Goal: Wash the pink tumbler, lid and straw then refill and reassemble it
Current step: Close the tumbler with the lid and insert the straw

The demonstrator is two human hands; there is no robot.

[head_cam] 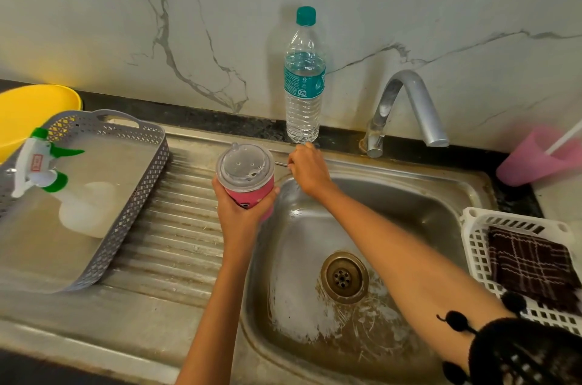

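Clear bottle (304, 85) just behind right hand (307, 170)

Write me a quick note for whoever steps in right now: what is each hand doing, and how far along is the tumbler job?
Left hand grips the pink tumbler, with the clear lid on it.
Right hand seems to pinch a thin silvery stick, perhaps the straw, just below the capped water bottle.
No water runs from the tap.
Done: cannot tell whether it is washed or refilled.
Left: no straw is in the lid yet.
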